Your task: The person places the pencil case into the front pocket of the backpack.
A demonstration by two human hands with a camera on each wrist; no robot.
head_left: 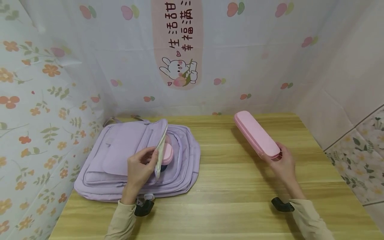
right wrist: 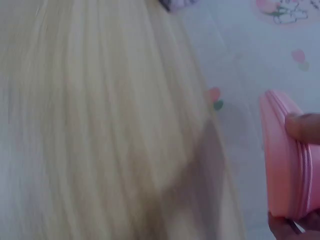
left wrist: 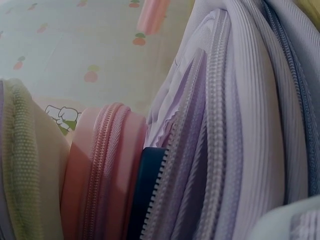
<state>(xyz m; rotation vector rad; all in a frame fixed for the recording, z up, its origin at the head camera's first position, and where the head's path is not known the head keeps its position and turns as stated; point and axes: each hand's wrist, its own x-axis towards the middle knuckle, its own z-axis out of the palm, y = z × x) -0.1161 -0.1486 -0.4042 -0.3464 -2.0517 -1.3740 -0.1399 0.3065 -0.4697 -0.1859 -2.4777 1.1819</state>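
A lilac backpack (head_left: 120, 146) lies flat on the left of the table. My left hand (head_left: 141, 168) pinches the edge of its front pocket flap (head_left: 161, 155) and lifts it, so the pocket gapes. Inside the pocket sits a small pink zippered case (head_left: 167, 154), whose zip (left wrist: 102, 170) shows in the left wrist view. Beside it is a dark blue thing (left wrist: 145, 195), mostly hidden. On the right, my right hand (head_left: 283, 165) grips the near end of a long pink zippered case (head_left: 256, 133), held above the table; its zip also shows in the right wrist view.
The wooden table (head_left: 228, 200) ends at a patterned cloth wall (head_left: 222, 60) behind, with another floral wall (head_left: 36, 116) on the left. A pale panel (head_left: 336, 83) stands at the right. Dark bands (head_left: 144, 208) circle the wrists.
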